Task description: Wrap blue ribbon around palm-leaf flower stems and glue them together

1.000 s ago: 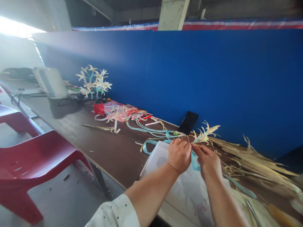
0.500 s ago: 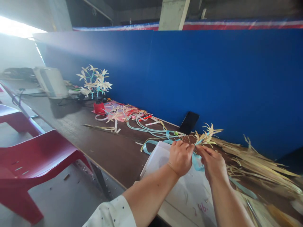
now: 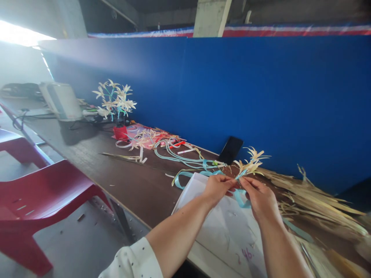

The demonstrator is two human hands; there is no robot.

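Observation:
Pale straw-coloured petals fan out from a handmade flower (image 3: 251, 162), its stem wrapped in light blue. My right hand (image 3: 259, 195) pinches this stem just under the petals. From the other side, my left hand (image 3: 217, 188) closes thumb and fingers on the same stem, its tips nearly touching the right ones. A light blue ribbon (image 3: 241, 199) loops down between the two hands. Beneath them lie white paper sheets (image 3: 226, 224), with "46" written in pink near the front. Behind the left hand, a bundle of pale blue cords (image 3: 179, 157) curves across the table.
A black phone (image 3: 231, 150) leans against the blue partition (image 3: 261, 88). Dry leaf strips (image 3: 315, 197) spread at the right. Further left stand a red pot (image 3: 120, 133) of similar flowers and a white kettle (image 3: 64, 102). Red plastic chairs (image 3: 55, 189) line the table's front edge.
My left hand has turned from a knuckles-up fist to a pinch, with its fingers stretched toward the stem. The flower has shifted slightly left and tilted. The right hand barely moved.

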